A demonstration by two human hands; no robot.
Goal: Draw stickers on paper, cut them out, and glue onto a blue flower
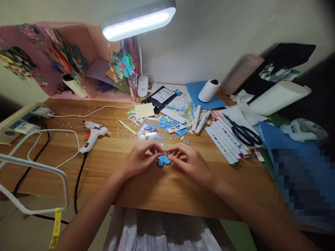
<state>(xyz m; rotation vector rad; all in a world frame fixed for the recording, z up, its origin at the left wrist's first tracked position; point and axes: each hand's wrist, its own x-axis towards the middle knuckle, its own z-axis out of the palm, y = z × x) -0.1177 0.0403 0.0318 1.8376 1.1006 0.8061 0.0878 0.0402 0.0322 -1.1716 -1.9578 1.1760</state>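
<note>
A small blue paper cutout [164, 160] with a dark outline and an orange patch on top is held just above the wooden desk [183, 195]. My left hand [142, 157] pinches its left edge between thumb and forefinger. On the opposite edge, the thumb and fingertips of my right hand [192, 160] close on the same cutout. Just beyond my hands lie blue paper scraps [167, 122] and thin offcut strips. A hot glue gun [93, 136] rests to the left of my left hand, with its black cord running down over the desk edge.
A row of markers [222, 143] and black scissors [243, 134] lie to the right. Behind the scraps stand a white thread cone [209, 90] and a black mailing bag [162, 97]. Overhead hangs a lit lamp [140, 21]. A white metal frame [62, 174] juts in at left, near a power strip [22, 122].
</note>
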